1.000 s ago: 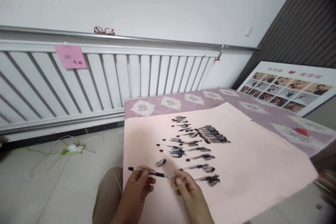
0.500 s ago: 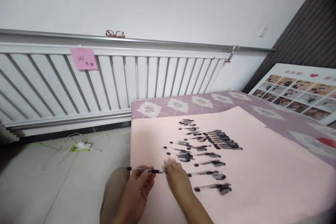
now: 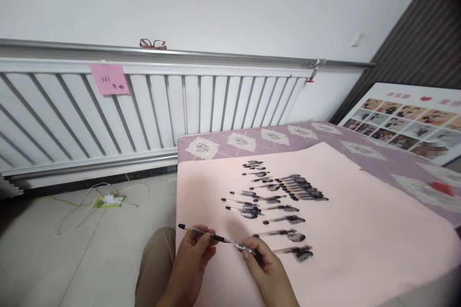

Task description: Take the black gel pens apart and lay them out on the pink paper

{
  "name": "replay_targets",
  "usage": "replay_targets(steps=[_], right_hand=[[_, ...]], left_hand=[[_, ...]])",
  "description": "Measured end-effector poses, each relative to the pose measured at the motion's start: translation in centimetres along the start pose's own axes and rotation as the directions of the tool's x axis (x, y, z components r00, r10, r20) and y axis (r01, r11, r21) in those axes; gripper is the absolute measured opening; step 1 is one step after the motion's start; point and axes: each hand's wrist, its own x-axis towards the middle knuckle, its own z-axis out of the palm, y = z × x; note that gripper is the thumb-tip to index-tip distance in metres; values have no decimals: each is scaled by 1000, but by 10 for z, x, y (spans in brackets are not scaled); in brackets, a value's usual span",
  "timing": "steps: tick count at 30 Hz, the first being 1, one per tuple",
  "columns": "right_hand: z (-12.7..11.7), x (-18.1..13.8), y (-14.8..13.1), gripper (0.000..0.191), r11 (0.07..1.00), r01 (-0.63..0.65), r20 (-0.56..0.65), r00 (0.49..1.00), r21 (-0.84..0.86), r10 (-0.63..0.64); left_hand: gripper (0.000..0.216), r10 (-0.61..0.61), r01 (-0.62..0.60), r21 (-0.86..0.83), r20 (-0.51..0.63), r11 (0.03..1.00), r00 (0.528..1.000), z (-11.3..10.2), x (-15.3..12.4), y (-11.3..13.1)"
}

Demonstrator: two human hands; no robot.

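Between the thumb and fingers of my left hand (image 3: pixel 196 254) is an uncapped pen (image 3: pixel 219 238), its tip pointing right. My right hand (image 3: pixel 264 261) pinches a pen cap (image 3: pixel 245 248), clear with a dark part, whose end is a short way from the pen tip. Pen and cap look apart. Beyond my hands, uncapped pens with caps beside them (image 3: pixel 284 221) lie in loose rows on the pink sheet (image 3: pixel 345 230). A tight group of pens (image 3: pixel 302 187) lies side by side farther back.
The pink sheet covers a bed or table with a purple patterned cloth (image 3: pixel 223 146). A white radiator (image 3: pixel 165 110) runs along the wall, with glasses (image 3: pixel 153 44) on its pipe. A photo board (image 3: pixel 406 120) leans at the right. A power strip (image 3: pixel 110 200) with cables lies on the floor.
My right hand has lifted from the sheet and turned, now showing the cap in its fingers. The pen in my left hand has tilted slightly, its tip lower. The view has shifted a little.
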Motion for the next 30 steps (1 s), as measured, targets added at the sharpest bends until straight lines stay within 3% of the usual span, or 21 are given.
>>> replay_targets(steps=[8,16,20,25,30], right_hand=[[-3,-7,-1,12,994,94,-2,996,-51,-95],[-3,-15,-2,15,987,161,-77,984,24,-159],[-9,-16,3,13,993,99,-35,995,68,-97],[-16,-14,18,18,955,-62,-58,995,290,82],[-40,-13,22,18,943,-80,-86,990,324,114]], left_hand=[[15,-34,31,58,48,998,998,20,-12,-10],[25,-61,58,55,57,997,996,38,-18,-22],[30,-94,93,56,27,994,995,39,-16,-29],[37,-157,145,138,81,980,984,39,-12,-38],[51,-130,128,144,-1,981,992,35,-3,-38]])
